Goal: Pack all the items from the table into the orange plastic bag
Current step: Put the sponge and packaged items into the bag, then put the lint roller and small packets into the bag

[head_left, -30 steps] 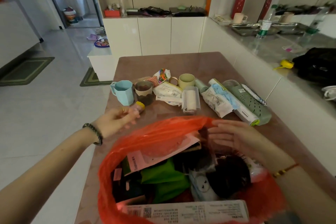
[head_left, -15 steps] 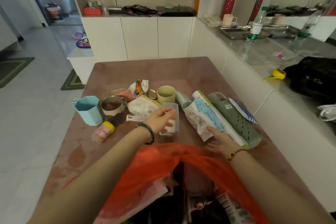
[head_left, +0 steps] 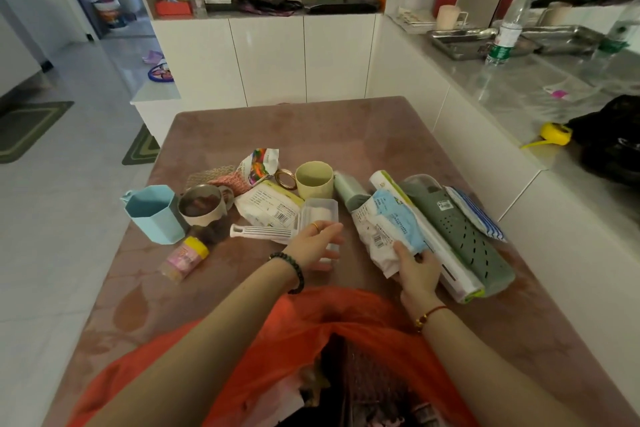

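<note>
1. Orange plastic bag (head_left: 329,308) sits at the near edge of the table (head_left: 346,128), right under both forearms, mouth partly open w/ stuff inside. Plenty of items are spread mid-table, so lots left imo.
2. Left hand (head_left: 311,246) is on the clear plastic case (head_left: 320,215). Fingers lie over the top and the thumb tucks along the near side, so it looks like a wrap-around grip. Case looks slick, so prob squeeze the long sides, not the lid.
3. Right hand (head_left: 417,269) pinches the blue-and-white packet (head_left: 389,230) at its near end, thumb on top. Can't see the other fingers well.
4. That packet lies on the long roll box (head_left: 429,246), just beside the green perforated holder (head_left: 457,232). Lift up first, don't drag, or the box comes w/ it.
5. White comb-like piece (head_left: 263,230) touches the case on its left. Go straight up so it doesn't get flicked at the yellow-capped bottle (head_left: 185,256) nearby.
6. Bag mouth flops half shut btw the arms. I'd drop one thing in, then use the freed hand to hold the rim open for the other.
7. For later: metal mug (head_left: 202,204) has smth dark in it, can't tell what, so keep it upright.
</note>
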The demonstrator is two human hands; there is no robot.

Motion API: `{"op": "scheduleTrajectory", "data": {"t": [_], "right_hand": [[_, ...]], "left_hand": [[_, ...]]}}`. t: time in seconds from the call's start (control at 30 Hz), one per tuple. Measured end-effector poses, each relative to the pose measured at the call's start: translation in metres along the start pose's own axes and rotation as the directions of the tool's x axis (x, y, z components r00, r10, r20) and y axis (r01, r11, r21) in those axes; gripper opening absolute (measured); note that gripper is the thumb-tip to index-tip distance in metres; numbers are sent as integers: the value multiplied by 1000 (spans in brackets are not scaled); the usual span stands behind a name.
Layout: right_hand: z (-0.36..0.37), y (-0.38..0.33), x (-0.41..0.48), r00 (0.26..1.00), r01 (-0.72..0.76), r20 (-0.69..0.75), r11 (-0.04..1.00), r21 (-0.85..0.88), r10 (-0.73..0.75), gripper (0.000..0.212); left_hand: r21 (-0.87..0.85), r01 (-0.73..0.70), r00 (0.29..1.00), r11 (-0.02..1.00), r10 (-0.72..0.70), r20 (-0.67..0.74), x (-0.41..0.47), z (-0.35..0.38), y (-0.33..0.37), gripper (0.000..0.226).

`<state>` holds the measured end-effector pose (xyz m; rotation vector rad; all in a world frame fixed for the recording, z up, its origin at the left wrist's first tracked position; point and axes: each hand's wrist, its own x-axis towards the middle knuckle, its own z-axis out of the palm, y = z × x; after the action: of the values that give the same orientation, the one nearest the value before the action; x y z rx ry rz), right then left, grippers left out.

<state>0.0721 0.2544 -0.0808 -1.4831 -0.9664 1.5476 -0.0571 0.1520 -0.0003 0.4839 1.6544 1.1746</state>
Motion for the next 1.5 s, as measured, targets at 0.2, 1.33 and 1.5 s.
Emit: {"op": "scheduleTrajectory", "data": {"t": [0.2,1.33,1.5], "right_hand": [[-23,-38,-48,899,411,172,911,-16,-402,15],[-99,-50,-146,717,669,465,324,-669,-519,25],[-99,-50,-149,665,741,523,383,-552,-533,18]], "left_hand": [[-228,-17,998,974,31,60,-30,6,10,29],[-303,295,935,906,-209,285,-142,39,-72,49],[-192,133,991,972,-136,-1,-99,39,-55,59]]}}
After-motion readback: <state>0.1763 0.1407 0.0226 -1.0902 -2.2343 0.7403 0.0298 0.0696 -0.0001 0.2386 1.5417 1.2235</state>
